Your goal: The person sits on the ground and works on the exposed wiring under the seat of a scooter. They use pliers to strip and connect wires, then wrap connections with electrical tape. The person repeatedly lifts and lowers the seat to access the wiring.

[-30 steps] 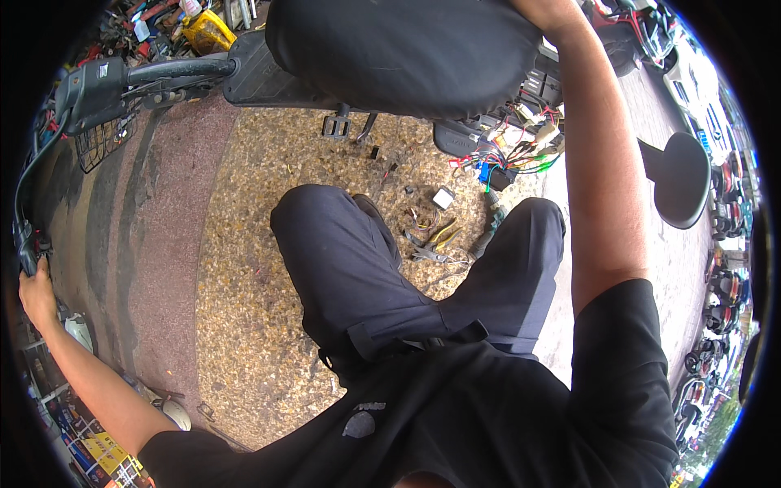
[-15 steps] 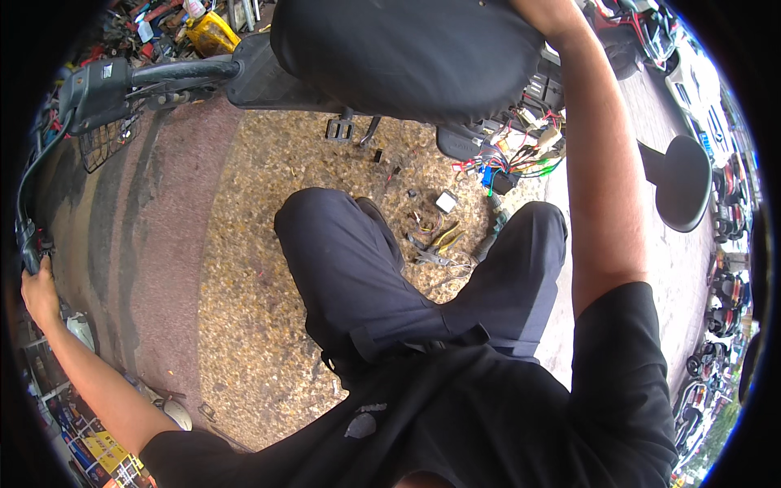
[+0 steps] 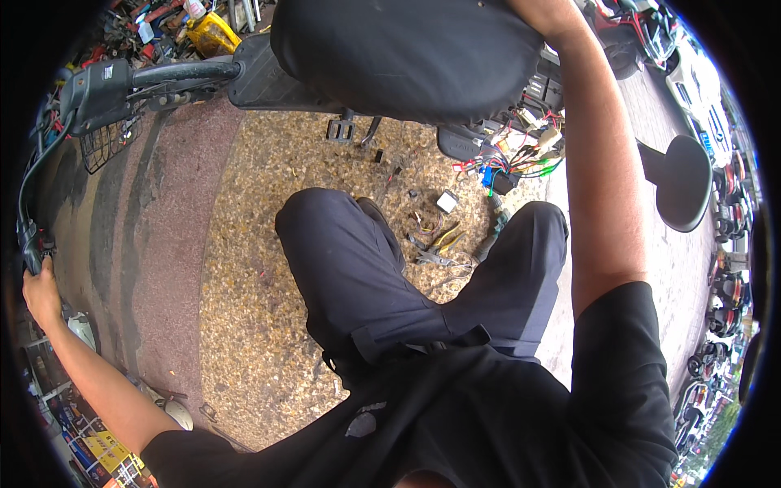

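Note:
My left hand [image 3: 41, 294] is closed around the end of a handlebar [image 3: 32, 252] at the far left. My right arm reaches up to the top edge, where my right hand [image 3: 543, 15] is beside the rear of a black padded seat [image 3: 399, 61]. Its fingers are out of the picture, so their grip is hidden. The seat belongs to an electric bike standing across the top. Below its rear, a tangle of coloured wires and connectors [image 3: 504, 161] hangs out. Yellow-handled pliers [image 3: 446, 241] and a small white box [image 3: 447, 201] lie on the ground between my knees.
A pedal [image 3: 340, 130] juts out under the bike's footboard [image 3: 272, 81]. A wire basket [image 3: 108, 146] is at the left front. A black oval pad [image 3: 683, 184] sticks out right of my arm. A yellow jug [image 3: 213, 34] stands among clutter at the top left. Parked scooters line the right.
Almost nothing differs. My left hand and the handlebar have shifted very slightly; my right arm and the seat look the same.

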A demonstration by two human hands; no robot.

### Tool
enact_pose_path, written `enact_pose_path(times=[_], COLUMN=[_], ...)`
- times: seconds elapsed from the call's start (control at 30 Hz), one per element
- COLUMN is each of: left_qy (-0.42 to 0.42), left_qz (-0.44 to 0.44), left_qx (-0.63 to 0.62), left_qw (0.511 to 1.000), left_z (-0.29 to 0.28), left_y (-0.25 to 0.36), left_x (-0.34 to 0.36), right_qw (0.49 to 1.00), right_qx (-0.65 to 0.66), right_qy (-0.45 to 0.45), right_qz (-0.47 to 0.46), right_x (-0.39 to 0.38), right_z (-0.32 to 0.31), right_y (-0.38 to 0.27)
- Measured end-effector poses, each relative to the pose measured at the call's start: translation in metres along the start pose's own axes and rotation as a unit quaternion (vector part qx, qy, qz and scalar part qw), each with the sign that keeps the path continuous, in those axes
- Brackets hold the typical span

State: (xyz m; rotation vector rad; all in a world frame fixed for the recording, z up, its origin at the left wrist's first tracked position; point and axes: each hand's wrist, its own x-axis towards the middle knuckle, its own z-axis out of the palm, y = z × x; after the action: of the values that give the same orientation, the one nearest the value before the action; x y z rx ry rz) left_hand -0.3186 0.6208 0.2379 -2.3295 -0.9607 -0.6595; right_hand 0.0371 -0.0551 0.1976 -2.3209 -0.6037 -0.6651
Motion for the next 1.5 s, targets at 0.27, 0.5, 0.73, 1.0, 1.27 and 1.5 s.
enact_pose_path(times=[0.27,0.5,0.73,1.0,1.27,1.5], left_qy=[-0.022,0.000,-0.044,-0.031,-0.046,-0.013], left_qz=[-0.017,0.006,-0.053,-0.158,-0.190,-0.070], left_qx=[-0.014,-0.028,-0.009,-0.044,-0.051,0.063], left_qw=[0.999,1.000,0.998,0.986,0.979,0.995], left_z=[-0.002,0.005,-0.020,-0.084,-0.093,-0.039], left_y=[0.002,-0.004,0.023,0.101,0.106,0.062], left_x=[-0.002,0.001,-0.021,-0.048,-0.049,-0.040], right_qw=[1.000,1.000,0.935,0.996,0.990,0.996], right_qx=[0.015,0.000,-0.211,0.083,0.130,0.087], right_qy=[-0.002,-0.012,-0.026,-0.009,-0.032,0.003], right_qz=[0.007,0.027,-0.285,-0.020,0.048,-0.027], right_x=[-0.001,-0.002,0.012,0.004,0.003,0.004], right_z=[0.001,-0.001,0.006,0.017,0.013,0.025], right_y=[0.001,-0.002,0.023,0.035,0.019,0.033])
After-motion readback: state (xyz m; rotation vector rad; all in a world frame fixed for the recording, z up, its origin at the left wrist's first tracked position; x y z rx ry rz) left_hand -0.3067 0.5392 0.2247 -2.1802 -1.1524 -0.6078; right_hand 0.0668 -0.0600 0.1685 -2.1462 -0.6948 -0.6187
